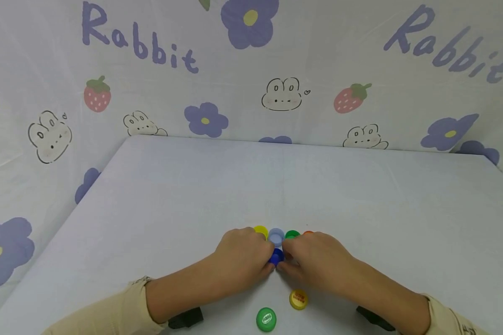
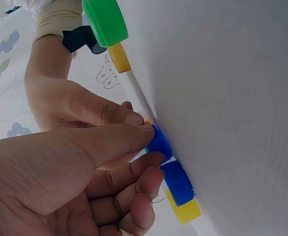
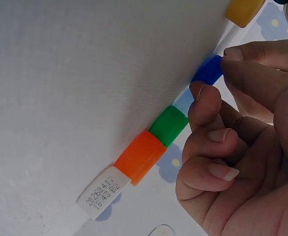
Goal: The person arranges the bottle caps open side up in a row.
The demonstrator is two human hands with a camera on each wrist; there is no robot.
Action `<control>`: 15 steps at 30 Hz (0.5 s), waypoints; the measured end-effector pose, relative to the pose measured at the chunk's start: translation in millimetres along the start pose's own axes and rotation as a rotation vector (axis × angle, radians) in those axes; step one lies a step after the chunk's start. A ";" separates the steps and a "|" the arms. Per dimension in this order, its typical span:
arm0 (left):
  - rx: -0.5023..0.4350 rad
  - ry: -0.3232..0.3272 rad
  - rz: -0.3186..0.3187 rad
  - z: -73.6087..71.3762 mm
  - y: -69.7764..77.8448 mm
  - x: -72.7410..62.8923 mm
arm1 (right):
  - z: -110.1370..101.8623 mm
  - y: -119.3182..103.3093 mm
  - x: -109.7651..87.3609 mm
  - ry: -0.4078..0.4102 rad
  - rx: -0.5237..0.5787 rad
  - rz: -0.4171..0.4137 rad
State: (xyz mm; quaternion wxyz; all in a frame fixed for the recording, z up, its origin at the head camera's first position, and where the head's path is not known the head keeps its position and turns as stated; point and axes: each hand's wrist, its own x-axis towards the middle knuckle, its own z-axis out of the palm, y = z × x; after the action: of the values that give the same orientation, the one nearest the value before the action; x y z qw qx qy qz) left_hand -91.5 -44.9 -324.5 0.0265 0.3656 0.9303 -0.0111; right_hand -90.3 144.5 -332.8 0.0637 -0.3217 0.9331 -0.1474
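Note:
A dark blue bottle cap (image 1: 278,256) sits on the table between the hands, hollow side up. My left hand (image 1: 245,256) pinches it between thumb and index finger from the left. From the right, my right hand (image 1: 320,256) pinches the same cap, its other fingers curled. Just beyond lie a yellow cap (image 1: 261,230), a light blue cap (image 1: 276,237), a green cap (image 1: 292,234) and an orange cap (image 3: 141,157), which the right hand mostly hides from above. By the left fingers, the left wrist view shows another blue cap (image 2: 177,183).
Nearer the body lie a golden yellow cap (image 1: 298,299) and a green cap with a white mark (image 1: 266,319). A white cap with printed digits (image 3: 103,192) stands beside the orange one. The white table (image 1: 193,186) meets a patterned cloth (image 1: 163,93) at the back.

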 end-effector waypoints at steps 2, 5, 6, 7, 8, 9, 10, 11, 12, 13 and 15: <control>-0.007 -0.001 -0.001 -0.6 0.0 0.0 | 0.4 0.1 0.4 0.010 0.005 -0.001; -0.017 -0.006 -0.001 -1.3 -0.2 0.6 | 0.7 0.7 0.4 0.024 0.011 -0.006; -0.021 -0.008 0.000 -1.3 -0.4 0.9 | 0.8 0.9 0.4 0.028 0.010 -0.009; -0.025 -0.007 0.000 -1.3 -0.6 1.3 | 0.7 1.2 0.4 0.032 0.007 -0.010; -0.029 -0.007 0.002 -1.2 -0.9 1.6 | 0.8 1.5 0.5 0.037 0.005 -0.014; -0.030 -0.006 0.004 -1.2 -1.1 2.0 | 0.8 1.8 0.6 0.038 0.004 -0.015; -0.033 -0.005 0.006 -1.1 -1.4 2.3 | 0.6 1.9 0.7 0.039 0.003 -0.014; -0.035 -0.006 0.007 -1.0 -1.5 2.6 | 0.5 2.1 1.0 0.039 0.003 -0.014; -0.037 -0.008 0.007 -1.1 -1.6 2.9 | 0.2 2.1 1.2 0.037 0.004 -0.012; -0.039 -0.009 0.006 -1.1 -1.7 3.1 | -0.1 2.3 1.4 0.037 0.002 -0.011; -0.043 -0.012 0.005 -1.2 -1.7 3.4 | -0.4 2.3 1.8 0.033 0.003 -0.007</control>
State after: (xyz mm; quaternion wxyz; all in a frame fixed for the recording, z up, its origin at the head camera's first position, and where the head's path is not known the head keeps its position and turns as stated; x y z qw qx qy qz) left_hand -95.2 -43.8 -323.5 0.0401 0.3671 0.9293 0.0069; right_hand -93.1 145.1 -333.2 0.0484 -0.3226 0.9326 -0.1543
